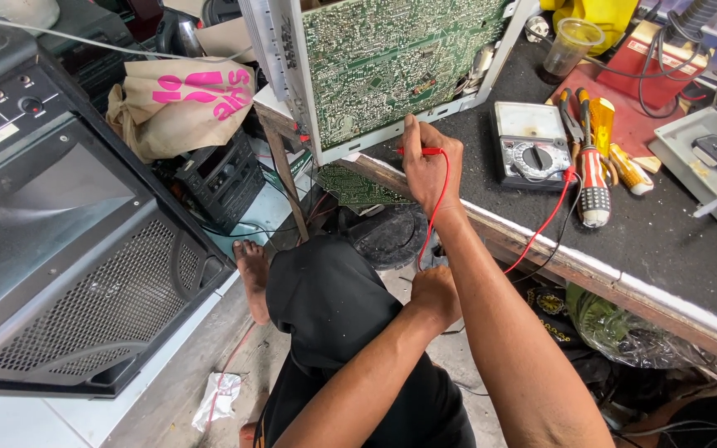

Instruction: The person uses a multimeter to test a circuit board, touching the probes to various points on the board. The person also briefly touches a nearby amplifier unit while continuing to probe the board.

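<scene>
— Cluttered repair bench (674,241) along the right, dark-topped, with a big black cabinet (68,249) with a mesh grille on the floor to the left. What stands on the bench?

— Biggest thing is a green circuit board (392,58) in a pale frame, propped upright at the bench's near-left corner, solder side toward the person. A cloth bag (180,108) with pink print sits behind it to the left.

— And the meter?

— A grey dial meter (533,153) lies flat just to the right of the board, with screwdrivers (595,178) beside it and a clear plastic cup (572,46) farther back.

— Which hand is on the work?

— The right hand (431,170). It is closed in a narrow pinch on a red probe (421,151), whose long axis lies nearly level, tip pointing left toward the board's lower frame edge. The index finger reaches up to touch that edge. A red lead (541,228) runs from the meter over the bench edge, and a red wire trails down from the hand.

— So the board lies up and to the left of the grip?

— Yes, touching or almost touching; the exact tip contact is too small to tell.

— The other hand?

— The left hand (435,292) is lower, below the bench edge by the knee, well apart from the board. Whether it holds anything, I cannot tell.
</scene>
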